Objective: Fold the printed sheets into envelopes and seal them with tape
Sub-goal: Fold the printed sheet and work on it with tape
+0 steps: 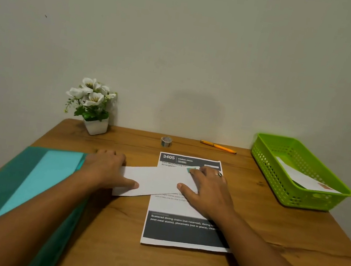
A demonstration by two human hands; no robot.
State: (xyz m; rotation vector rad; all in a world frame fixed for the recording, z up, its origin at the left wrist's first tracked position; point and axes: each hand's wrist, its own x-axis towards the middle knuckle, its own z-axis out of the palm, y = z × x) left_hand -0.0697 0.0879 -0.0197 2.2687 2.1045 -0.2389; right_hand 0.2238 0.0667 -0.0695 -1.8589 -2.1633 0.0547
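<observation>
Centre of frame: folded white envelope (156,181) lies slanted across the upper half of a flat printed sheet (178,231) headed "3405 Dining Area", on the wooden table (107,248).

Left hand (106,165): palm down, fingers spread and fairly straight. It rests on the envelope's left end with the thumb lying along the paper. Nothing is gripped. Judged purpose: pinning the envelope so it cannot slide or spring open.

Right hand (209,190): also flat, nothing clasped. Its fingertips bear on a small teal piece of tape (190,170) at the envelope's upper right edge, and the thumb is on the paper lower down. This reads as rubbing the tape down over the flap, so the step in hand is sealing. Whether the tape is fully stuck cannot be told.

The sheet underneath is unfolded, probably next in line.

Back edge of the table, centre: tape roll (166,142), standing within reach for the next piece. To its right lies an orange pen (218,146).

Right of frame: green plastic basket (267,167) holds one white folded envelope (306,178), seemingly the drop-off for finished ones.

Lower left: teal folder (33,180), partly under the left forearm. Upper left of the table: white potted flowers (95,126), well apart from the work.
</observation>
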